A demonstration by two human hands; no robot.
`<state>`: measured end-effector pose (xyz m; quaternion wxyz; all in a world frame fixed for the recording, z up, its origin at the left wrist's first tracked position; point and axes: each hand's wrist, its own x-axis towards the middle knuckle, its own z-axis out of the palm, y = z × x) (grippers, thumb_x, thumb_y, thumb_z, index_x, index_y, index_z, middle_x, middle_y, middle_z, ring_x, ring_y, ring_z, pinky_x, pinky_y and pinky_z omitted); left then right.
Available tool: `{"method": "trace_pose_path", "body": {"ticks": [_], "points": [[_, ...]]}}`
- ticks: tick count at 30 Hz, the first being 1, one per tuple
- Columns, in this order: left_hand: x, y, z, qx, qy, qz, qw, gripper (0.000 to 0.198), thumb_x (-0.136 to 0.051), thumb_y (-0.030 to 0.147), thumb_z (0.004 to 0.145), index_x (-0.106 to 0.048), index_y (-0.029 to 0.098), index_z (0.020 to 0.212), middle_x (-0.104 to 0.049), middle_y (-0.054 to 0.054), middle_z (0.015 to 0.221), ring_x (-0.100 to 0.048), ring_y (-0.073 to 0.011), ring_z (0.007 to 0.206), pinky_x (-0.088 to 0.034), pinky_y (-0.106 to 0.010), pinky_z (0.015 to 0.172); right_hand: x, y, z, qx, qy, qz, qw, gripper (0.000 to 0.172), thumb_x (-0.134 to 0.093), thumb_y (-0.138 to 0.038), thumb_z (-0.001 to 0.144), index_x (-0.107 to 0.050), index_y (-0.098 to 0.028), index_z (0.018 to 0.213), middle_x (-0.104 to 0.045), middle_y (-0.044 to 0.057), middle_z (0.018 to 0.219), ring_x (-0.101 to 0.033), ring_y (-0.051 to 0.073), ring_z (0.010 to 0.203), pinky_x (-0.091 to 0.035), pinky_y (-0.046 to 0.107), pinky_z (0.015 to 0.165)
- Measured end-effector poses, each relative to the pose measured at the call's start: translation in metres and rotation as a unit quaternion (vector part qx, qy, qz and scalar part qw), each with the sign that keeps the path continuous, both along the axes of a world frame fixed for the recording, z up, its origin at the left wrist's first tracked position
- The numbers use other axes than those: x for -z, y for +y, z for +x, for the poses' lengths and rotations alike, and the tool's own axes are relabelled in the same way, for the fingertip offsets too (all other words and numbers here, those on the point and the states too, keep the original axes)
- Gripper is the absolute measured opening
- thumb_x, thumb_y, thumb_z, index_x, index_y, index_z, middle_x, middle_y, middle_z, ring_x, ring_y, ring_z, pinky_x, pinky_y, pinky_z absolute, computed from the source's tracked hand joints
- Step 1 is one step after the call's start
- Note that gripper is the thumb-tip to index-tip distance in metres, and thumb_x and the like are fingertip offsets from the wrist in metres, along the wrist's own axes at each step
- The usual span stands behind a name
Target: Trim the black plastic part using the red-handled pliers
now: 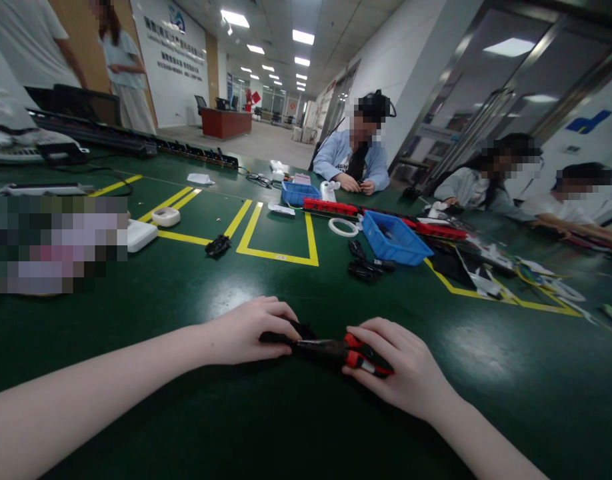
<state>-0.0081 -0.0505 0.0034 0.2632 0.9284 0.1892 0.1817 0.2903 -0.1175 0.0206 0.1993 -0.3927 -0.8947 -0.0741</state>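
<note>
Red-and-black needle-nose pliers [353, 351] lie in my right hand [403, 360], fingers wrapped round the handles. Their jaws point left and meet a small black piece [279, 335] that my left hand [256, 330] pinches between thumb and fingers. I cannot tell what the black piece is, since the fingers cover part of it. Whether the jaw tips grip it or only touch it is too small to see. Both hands are low over the green table [211, 413], near its front edge.
A blue bin [396, 239] stands beyond my right hand, with black cable bundles [365, 267] beside it. A crumpled black item [218, 246] lies left of the yellow tape [279, 256]. Further off are a white tape roll [343, 227], a white box [140, 235] and a seated co-worker [353, 157].
</note>
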Motion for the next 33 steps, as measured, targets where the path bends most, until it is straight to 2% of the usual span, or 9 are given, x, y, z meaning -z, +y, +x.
{"method": "trace_pose_path", "body": {"ticks": [16, 33], "points": [[0.0005, -0.0001, 0.0003, -0.004, 0.005, 0.001, 1.000, 0.023, -0.065, 0.022, 0.091, -0.070, 0.024, 0.113, -0.064, -0.006, 0.120, -0.061, -0.0226, 0.106, -0.047, -0.037, 0.090, 0.0016, 0.0039, 0.0045, -0.018, -0.005, 0.040, 0.999, 0.040, -0.069, -0.038, 0.084, -0.060, -0.016, 0.116, -0.068, 0.012, 0.101, -0.065, 0.021, 0.086, -0.055, 0.034, 0.070], [0.0000, -0.0005, 0.0003, 0.000, 0.007, 0.006, 1.000, 0.025, -0.064, 0.023, 0.091, -0.070, 0.024, 0.115, -0.064, -0.007, 0.119, -0.061, -0.0227, 0.106, -0.047, -0.037, 0.089, 0.0008, 0.0014, 0.0052, -0.017, -0.005, 0.035, 0.999, 0.037, -0.067, -0.037, 0.085, -0.061, -0.016, 0.115, -0.068, 0.011, 0.100, -0.065, 0.021, 0.084, -0.055, 0.033, 0.070]]}}
